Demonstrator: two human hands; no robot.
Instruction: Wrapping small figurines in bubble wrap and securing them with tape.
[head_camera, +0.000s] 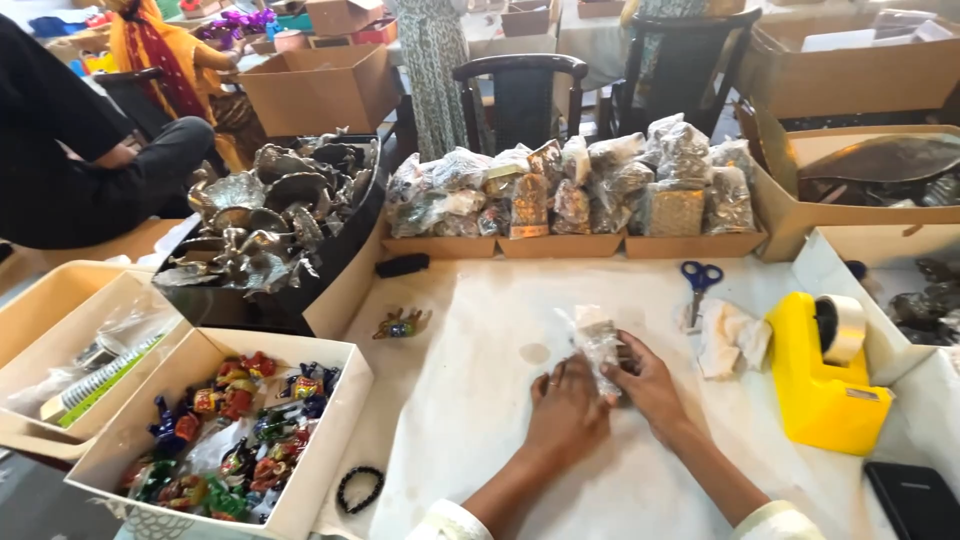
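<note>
Small clear plastic packet (598, 345) pinched between both hands on white paper-covered table (480, 430). Going left to right: box of colourful figurines (225, 430), black bracelet (360, 489), left hand (567, 408) flat, fingertips on packet, right hand (648, 385) curled round its other side, blue scissors (699, 283), yellow tape dispenser (822, 372).

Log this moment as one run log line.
left hand: on small clear packet | right hand: gripping packet | surface: white table sheet | nearby: scissors, yellow tape dispenser
</note>
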